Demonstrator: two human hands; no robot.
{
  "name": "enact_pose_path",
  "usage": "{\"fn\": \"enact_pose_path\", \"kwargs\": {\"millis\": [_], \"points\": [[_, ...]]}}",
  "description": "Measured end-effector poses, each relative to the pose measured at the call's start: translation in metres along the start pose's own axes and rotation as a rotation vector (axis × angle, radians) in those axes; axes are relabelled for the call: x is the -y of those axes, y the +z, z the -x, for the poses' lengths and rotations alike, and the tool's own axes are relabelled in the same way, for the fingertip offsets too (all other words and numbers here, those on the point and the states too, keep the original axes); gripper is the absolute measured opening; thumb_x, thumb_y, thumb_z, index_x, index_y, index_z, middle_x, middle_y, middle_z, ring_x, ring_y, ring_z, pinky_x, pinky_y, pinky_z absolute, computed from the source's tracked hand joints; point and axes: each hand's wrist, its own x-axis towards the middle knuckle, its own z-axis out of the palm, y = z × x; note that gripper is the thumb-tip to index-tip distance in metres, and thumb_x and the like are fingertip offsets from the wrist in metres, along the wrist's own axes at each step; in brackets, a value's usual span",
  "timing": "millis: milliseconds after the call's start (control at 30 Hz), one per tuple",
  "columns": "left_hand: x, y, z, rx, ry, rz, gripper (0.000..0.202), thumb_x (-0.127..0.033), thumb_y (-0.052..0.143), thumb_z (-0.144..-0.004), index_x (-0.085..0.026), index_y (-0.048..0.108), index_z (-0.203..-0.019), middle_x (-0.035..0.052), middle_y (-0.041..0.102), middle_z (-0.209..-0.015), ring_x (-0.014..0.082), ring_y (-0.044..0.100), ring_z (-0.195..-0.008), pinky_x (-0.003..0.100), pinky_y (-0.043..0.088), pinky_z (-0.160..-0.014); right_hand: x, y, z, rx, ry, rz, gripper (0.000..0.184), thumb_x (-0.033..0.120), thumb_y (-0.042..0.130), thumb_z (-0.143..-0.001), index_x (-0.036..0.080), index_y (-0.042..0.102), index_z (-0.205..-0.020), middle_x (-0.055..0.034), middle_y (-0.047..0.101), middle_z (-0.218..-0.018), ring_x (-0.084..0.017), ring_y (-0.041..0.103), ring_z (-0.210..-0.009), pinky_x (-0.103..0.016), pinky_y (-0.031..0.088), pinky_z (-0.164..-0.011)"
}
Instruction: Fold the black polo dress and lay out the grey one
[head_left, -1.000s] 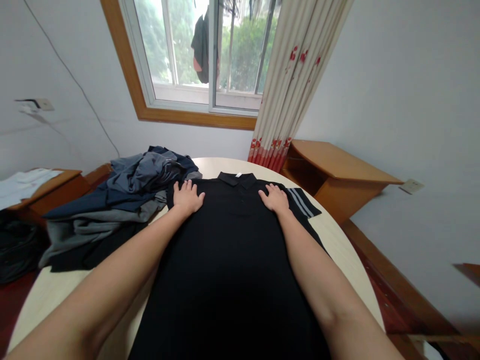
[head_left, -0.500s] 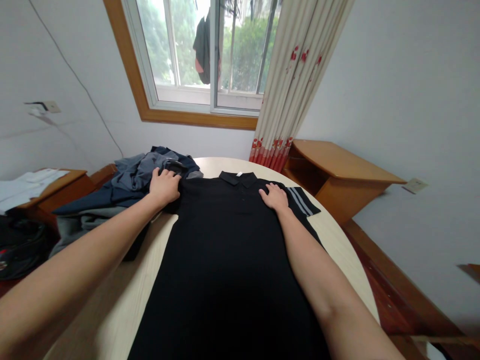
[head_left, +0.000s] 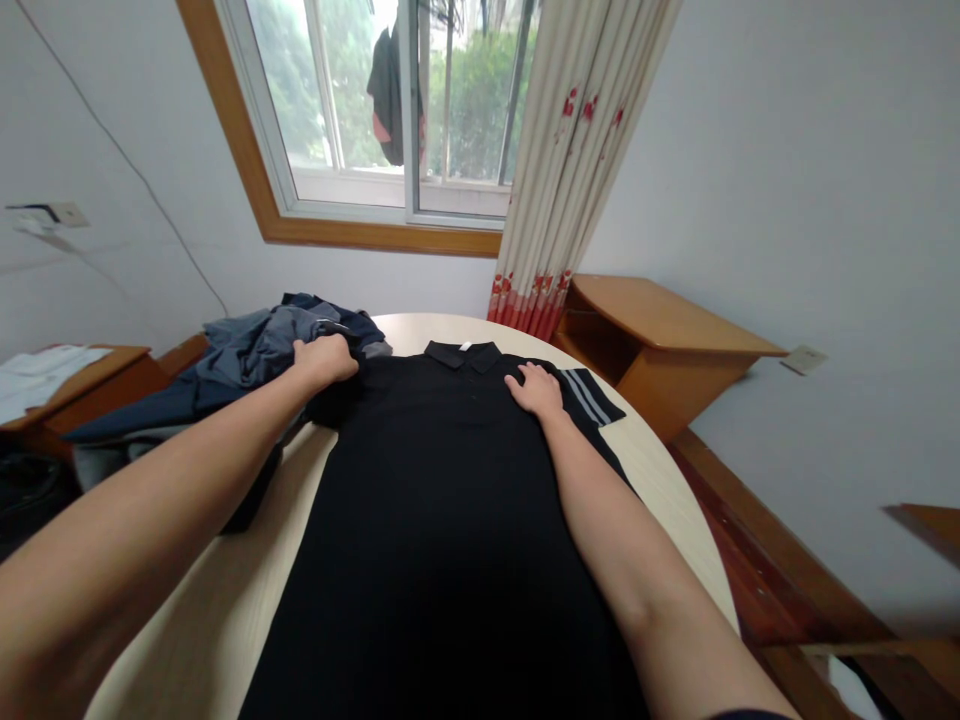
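A black short-sleeved polo shirt [head_left: 442,480] lies spread on a round pale table [head_left: 679,500], its collar [head_left: 465,356] at the far side. At the left shoulder and sleeve, my left hand [head_left: 327,362] has its fingers curled together on the black cloth; their tips are partly hidden. My right hand [head_left: 537,388] rests flat on the other shoulder, fingers extended. Beside it, the sleeve with two grey stripes [head_left: 589,396] stretches toward the table's edge.
Dark blue and grey clothes [head_left: 251,345] are heaped left of the shirt, close to my left hand. A wooden cabinet [head_left: 667,318] stands beyond the table on the right. Behind are a curtain [head_left: 570,150] and a window [head_left: 330,120]. Papers [head_left: 45,378] lie on furniture at far left.
My left hand's fingers have gone from spread on the cloth to curled together. My right hand stays on the shoulder. The whole view has shifted slightly, scenery moving left.
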Motion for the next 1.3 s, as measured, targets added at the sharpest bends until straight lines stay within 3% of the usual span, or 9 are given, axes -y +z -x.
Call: {"fn": "enact_pose_path", "kwargs": {"millis": [100, 200, 500, 600, 700, 800, 900, 1067, 1300], "points": [[-0.002, -0.001, 0.005, -0.129, 0.023, 0.106, 0.041, -0.023, 0.054, -0.086, -0.013, 0.06, -0.125, 0.0214, 0.069, -0.116, 0.0355, 0.066, -0.105, 0.044, 0.052, -0.087, 0.0, 0.0, 0.0, -0.008, -0.004, 0.005, 0.061, 0.051, 0.039, -0.097, 0.013, 0.051, -0.143, -0.0132, 0.041, -0.156, -0.029, 0.035, -0.144, -0.045, 0.026, -0.117], [-0.004, -0.007, 0.011, -0.186, 0.058, 0.092, 0.04, -0.023, 0.048, -0.092, -0.013, 0.054, -0.13, 0.0216, 0.07, -0.111, 0.0351, 0.068, -0.101, 0.042, 0.054, -0.082, -0.001, 0.001, -0.001, -0.016, -0.006, 0.01, 0.061, 0.051, 0.039, -0.097, 0.013, 0.052, -0.143, -0.0134, 0.042, -0.155, -0.028, 0.035, -0.144, -0.044, 0.026, -0.117], [-0.008, -0.018, 0.022, -0.078, 0.003, -0.108, 0.038, -0.015, 0.052, -0.088, -0.01, 0.058, -0.125, 0.0229, 0.068, -0.114, 0.0342, 0.067, -0.105, 0.04, 0.054, -0.085, -0.002, 0.001, -0.001, -0.022, -0.016, 0.007, 0.059, 0.051, 0.039, -0.098, 0.014, 0.053, -0.141, -0.0138, 0.043, -0.154, -0.028, 0.036, -0.143, -0.044, 0.027, -0.116], [-0.015, -0.007, 0.034, -0.17, 0.041, -0.183, 0.046, -0.015, 0.045, -0.092, -0.009, 0.05, -0.138, 0.0247, 0.063, -0.125, 0.035, 0.062, -0.114, 0.046, 0.051, -0.09, -0.003, 0.002, -0.002, -0.018, -0.018, 0.012, 0.058, 0.051, 0.039, -0.098, 0.014, 0.053, -0.141, -0.0138, 0.043, -0.154, -0.028, 0.036, -0.144, -0.044, 0.027, -0.116], [-0.032, 0.013, 0.049, -0.299, 0.299, -0.234, 0.048, -0.012, 0.038, -0.094, -0.009, 0.05, -0.14, 0.0254, 0.055, -0.136, 0.0368, 0.049, -0.129, 0.054, 0.04, -0.103, -0.003, 0.003, -0.003, -0.018, -0.015, 0.012, 0.059, 0.051, 0.04, -0.098, 0.014, 0.053, -0.141, -0.014, 0.042, -0.155, -0.028, 0.035, -0.144, -0.044, 0.026, -0.117], [-0.049, 0.038, 0.054, -0.171, 0.494, -0.164, 0.04, -0.02, 0.037, -0.097, -0.01, 0.062, -0.127, 0.0214, 0.06, -0.131, 0.033, 0.051, -0.128, 0.047, 0.037, -0.108, -0.003, 0.003, -0.003, -0.015, -0.015, 0.012, 0.058, 0.05, 0.039, -0.098, 0.014, 0.052, -0.142, -0.014, 0.042, -0.155, -0.028, 0.035, -0.144, -0.044, 0.026, -0.117], [-0.053, 0.063, 0.043, -0.002, 0.376, -0.034, 0.051, -0.038, 0.03, -0.101, -0.013, 0.055, -0.138, 0.0184, 0.051, -0.145, 0.0332, 0.047, -0.134, 0.047, 0.041, -0.106, -0.003, 0.002, -0.002, -0.006, -0.011, 0.008, 0.059, 0.051, 0.039, -0.098, 0.014, 0.051, -0.143, -0.0132, 0.041, -0.156, -0.028, 0.034, -0.145, -0.044, 0.026, -0.118], [-0.042, 0.086, 0.01, 0.13, 0.269, 0.061, 0.07, -0.059, 0.018, -0.099, -0.021, 0.026, -0.158, 0.0081, 0.012, -0.166, 0.0332, 0.012, -0.152, 0.061, 0.027, -0.114, -0.001, 0.001, -0.001, 0.011, 0.02, -0.009, 0.061, 0.052, 0.038, -0.097, 0.016, 0.049, -0.145, -0.0111, 0.037, -0.158, -0.028, 0.03, -0.147, -0.048, 0.023, -0.119], [-0.031, 0.094, 0.002, 0.054, 0.251, 0.144, 0.08, -0.07, 0.019, -0.094, -0.023, 0.027, -0.158, 0.0059, 0.012, -0.166, 0.0308, 0.007, -0.153, 0.057, 0.025, -0.117, -0.01, -0.003, -0.006, 0.033, 0.149, -0.003, 0.071, 0.059, 0.029, -0.097, 0.015, 0.038, -0.152, -0.012, 0.027, -0.162, -0.031, 0.02, -0.15, -0.058, 0.019, -0.118]]}}
